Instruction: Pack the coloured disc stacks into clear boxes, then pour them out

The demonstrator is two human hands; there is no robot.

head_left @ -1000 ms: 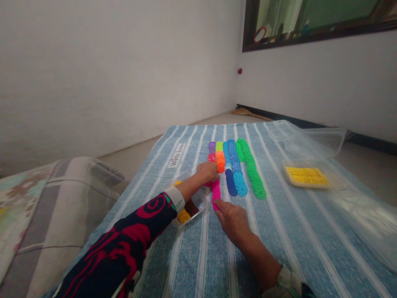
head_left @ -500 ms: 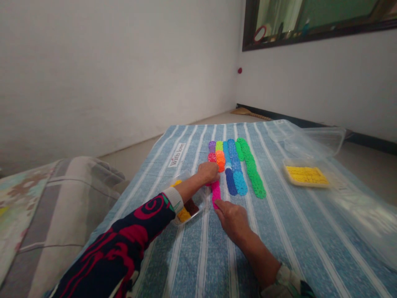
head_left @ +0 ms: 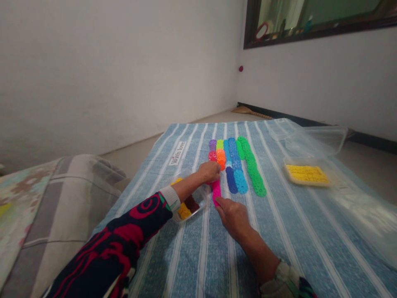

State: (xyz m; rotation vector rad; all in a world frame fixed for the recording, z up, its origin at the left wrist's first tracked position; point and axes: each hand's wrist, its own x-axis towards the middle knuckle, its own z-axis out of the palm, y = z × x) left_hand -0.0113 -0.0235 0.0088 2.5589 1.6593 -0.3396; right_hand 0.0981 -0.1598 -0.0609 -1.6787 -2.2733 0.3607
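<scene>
Both hands were at the same pink strip (head_left: 216, 190) as a second before, and little had changed between them. The strip lay on the striped cloth (head_left: 273, 248) of the surface, near its middle, running from the left hand to the right. The right hand (head_left: 234, 216) had its thumb and fingers pinched on the near end. The left hand (head_left: 209, 171) was bunched over the far end, its fingertips hidden, so I could not tell whether it gripped the strip or only pressed on it.

The left forearm had shifted slightly to the left, and a little more of the brown pieces (head_left: 192, 205) showed in the clear box (head_left: 198, 212) beneath it, beside some yellow pieces (head_left: 185, 212). The whole view had tipped a touch, so everything sat slightly higher than before.

The other strips kept their places: the long green strip (head_left: 254, 174) at the right, the dark blue strip (head_left: 231, 180) and light blue strip (head_left: 240, 181) side by side, and the orange pieces (head_left: 221, 158) and red pieces (head_left: 212, 156) just beyond the left hand. Farther right, the yellow block (head_left: 307, 174) was unmoved in its low tray (head_left: 305, 184), near a large clear container (head_left: 322, 138).
</scene>
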